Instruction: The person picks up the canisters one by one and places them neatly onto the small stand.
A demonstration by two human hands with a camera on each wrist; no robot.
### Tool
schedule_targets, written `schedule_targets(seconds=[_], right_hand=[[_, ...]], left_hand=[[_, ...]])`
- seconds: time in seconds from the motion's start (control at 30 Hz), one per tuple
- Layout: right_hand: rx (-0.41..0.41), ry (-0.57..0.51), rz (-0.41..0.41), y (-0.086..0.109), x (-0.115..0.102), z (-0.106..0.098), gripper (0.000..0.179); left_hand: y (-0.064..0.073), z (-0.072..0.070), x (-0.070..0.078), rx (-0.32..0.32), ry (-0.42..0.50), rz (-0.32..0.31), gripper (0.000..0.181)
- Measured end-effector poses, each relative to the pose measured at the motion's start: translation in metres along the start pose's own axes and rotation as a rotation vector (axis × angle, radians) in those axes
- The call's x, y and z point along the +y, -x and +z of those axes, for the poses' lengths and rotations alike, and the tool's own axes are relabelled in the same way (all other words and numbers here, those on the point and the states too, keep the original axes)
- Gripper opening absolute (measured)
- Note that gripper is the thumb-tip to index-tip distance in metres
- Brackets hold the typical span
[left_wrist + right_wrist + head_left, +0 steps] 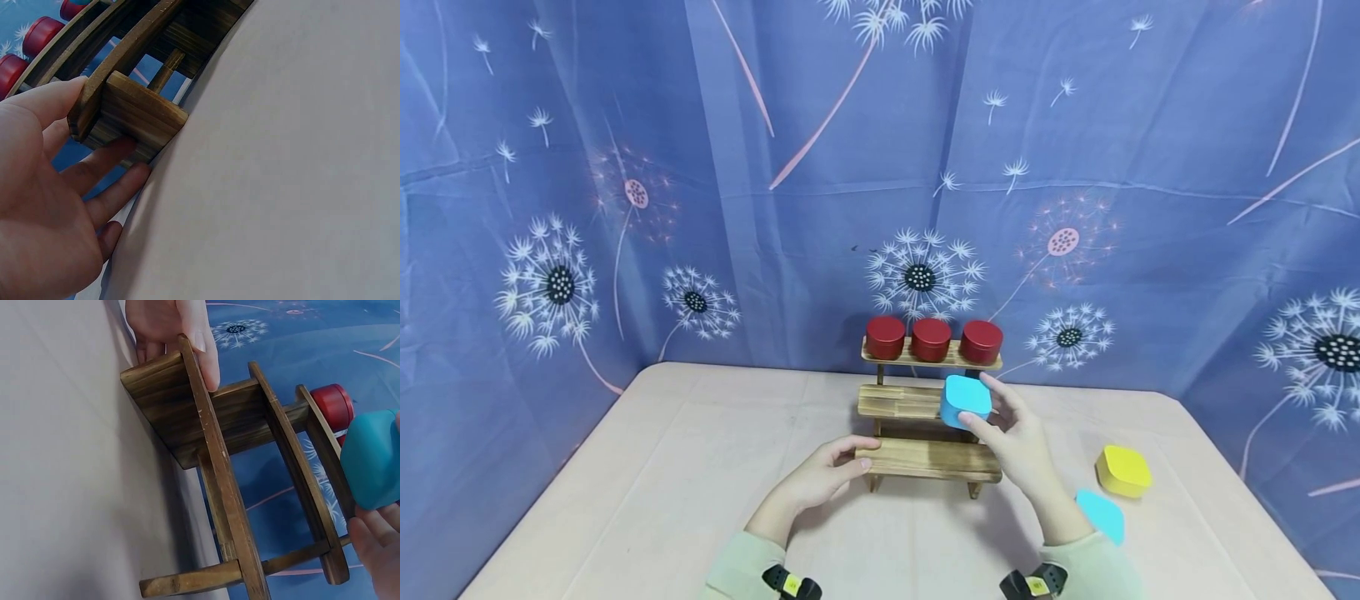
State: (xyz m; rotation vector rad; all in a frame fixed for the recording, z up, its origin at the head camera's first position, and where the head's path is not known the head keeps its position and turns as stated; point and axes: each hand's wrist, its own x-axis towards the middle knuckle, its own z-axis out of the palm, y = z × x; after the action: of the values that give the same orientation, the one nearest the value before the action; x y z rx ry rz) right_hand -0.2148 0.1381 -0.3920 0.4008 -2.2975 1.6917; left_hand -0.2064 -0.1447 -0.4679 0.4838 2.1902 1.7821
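Note:
A three-tier wooden display stand [925, 458] stands on the table, with three round red tins [931, 339] in a row on its top tier. My left hand [822, 481] grips the left end of the bottom tier; the left wrist view shows that hand [50, 194] with its fingers around the stand's end [140, 109]. My right hand [1021, 442] pinches a light-blue rounded square box [966, 398] between thumb and fingers, at the right part of the middle tier. In the right wrist view the blue box [372, 459] appears beside the tiers; whether it touches the wood I cannot tell.
To the right on the pale tabletop [700, 483] lie a yellow rounded square box [1124, 471] and another light-blue box [1101, 514], partly hidden by the right forearm. A blue dandelion-print curtain [820, 292] hangs behind the table and at its sides.

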Motion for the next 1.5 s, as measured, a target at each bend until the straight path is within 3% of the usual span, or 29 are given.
schedule_targets(seconds=[0.63, 1.5], right_hand=[[-0.093, -0.030, 0.025, -0.005, -0.006, 0.016, 0.064], [-0.131, -0.115, 0.030, -0.019, -0.011, 0.044, 0.062]], left_hand=[[-0.001, -0.002, -0.002, -0.010, 0.000, -0.025, 0.038], [-0.002, -0.002, -0.004, -0.008, -0.003, -0.046, 0.039]])
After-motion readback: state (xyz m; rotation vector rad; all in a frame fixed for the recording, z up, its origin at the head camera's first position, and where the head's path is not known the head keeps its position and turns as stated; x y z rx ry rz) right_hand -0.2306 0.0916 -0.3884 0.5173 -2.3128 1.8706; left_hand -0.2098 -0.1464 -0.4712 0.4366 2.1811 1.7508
